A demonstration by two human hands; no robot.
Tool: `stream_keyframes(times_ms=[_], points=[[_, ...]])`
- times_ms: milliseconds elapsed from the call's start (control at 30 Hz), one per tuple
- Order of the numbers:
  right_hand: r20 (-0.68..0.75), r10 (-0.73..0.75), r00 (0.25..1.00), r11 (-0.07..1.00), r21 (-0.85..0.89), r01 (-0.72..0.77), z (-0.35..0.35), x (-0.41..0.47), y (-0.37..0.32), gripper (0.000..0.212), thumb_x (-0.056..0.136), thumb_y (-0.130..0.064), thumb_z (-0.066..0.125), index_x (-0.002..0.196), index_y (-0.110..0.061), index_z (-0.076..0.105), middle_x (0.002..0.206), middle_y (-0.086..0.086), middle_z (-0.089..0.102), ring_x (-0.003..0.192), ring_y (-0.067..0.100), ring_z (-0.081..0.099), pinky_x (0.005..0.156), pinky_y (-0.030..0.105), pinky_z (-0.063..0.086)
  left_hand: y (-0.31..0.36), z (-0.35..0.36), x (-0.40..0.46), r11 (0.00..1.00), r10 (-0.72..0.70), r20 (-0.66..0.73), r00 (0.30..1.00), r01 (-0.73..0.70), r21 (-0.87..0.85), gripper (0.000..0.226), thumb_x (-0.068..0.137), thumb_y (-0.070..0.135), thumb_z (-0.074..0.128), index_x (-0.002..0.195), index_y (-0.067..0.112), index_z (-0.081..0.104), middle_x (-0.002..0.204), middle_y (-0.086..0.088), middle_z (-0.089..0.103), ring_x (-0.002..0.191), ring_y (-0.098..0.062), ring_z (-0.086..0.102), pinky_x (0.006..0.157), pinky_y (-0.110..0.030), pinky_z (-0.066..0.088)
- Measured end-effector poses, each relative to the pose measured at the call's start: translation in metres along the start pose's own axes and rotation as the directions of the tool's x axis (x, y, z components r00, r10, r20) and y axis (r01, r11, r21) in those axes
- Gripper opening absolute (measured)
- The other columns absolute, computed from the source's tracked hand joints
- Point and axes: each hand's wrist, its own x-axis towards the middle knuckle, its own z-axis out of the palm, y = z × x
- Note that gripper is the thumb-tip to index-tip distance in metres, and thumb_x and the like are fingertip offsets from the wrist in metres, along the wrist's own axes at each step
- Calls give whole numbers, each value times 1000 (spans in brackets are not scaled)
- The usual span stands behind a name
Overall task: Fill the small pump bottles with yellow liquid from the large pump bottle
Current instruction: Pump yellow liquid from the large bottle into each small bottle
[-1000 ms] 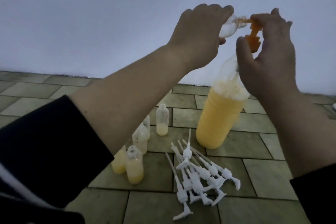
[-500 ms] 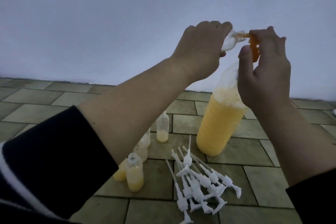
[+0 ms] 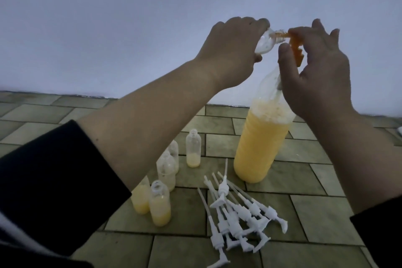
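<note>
Yellow liquid fills the large pump bottle to about its shoulder, with froth at the liquid line; the bottle stands upright on the tiled floor near the pale wall. We see the orange pump head at its top, pinched between the thumb and fingers of the right hand, so this hand is closed around the pump.

The left hand is wrapped around a small clear bottle... correction: the small clear bottle, tilted on its side with its open neck meeting the orange nozzle. We see only a faint film inside it; how much liquid it holds we cannot tell.

On the floor to the left of the large bottle we count several small uncapped bottles. One, standing apart toward the wall, has a shallow yellow layer at the bottom. Two nearly clear ones stand close together behind the left forearm. Two nearer ones are side by side, each roughly half full of yellow, one partly hidden by the forearm.

A loose heap of white pump tops with long dip tubes lies on the floor in front of the large bottle, well apart from both hands. Dark sleeves cover both arms below the elbow.
</note>
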Motion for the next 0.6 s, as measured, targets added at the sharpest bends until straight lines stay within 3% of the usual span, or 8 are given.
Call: stream_keyframes(times_ms=[300,467,600], points=[[-103,20,995,999,32,-16,4,-4,0,43,96,-34,37,124,-8,54,129,8,57,138,21,34,115,27,9,5,0,2,1000,-1,-57,998,1,-5,45,91,23,55,133,21,41,128,3,54,115,-20,49,92,-34,36],[-62,4,998,1000,20,-3,-3,2,-1,43,96,-36,35,122,-9,58,131,7,57,139,19,33,113,22,6,6,-3,3,1000,9,-28,1000,-8,23,46,92,25,55,135,21,40,131,1,54,116,-21,49,94,-35,36],[-91,0,996,1000,7,1,-9,11,-5,46,96,-40,33,118,-10,59,130,6,58,139,17,32,112,19,4,7,-11,6,999,-16,-89,996,19,33,45,91,25,57,134,22,42,130,1,55,117,-21,50,97,-34,35]])
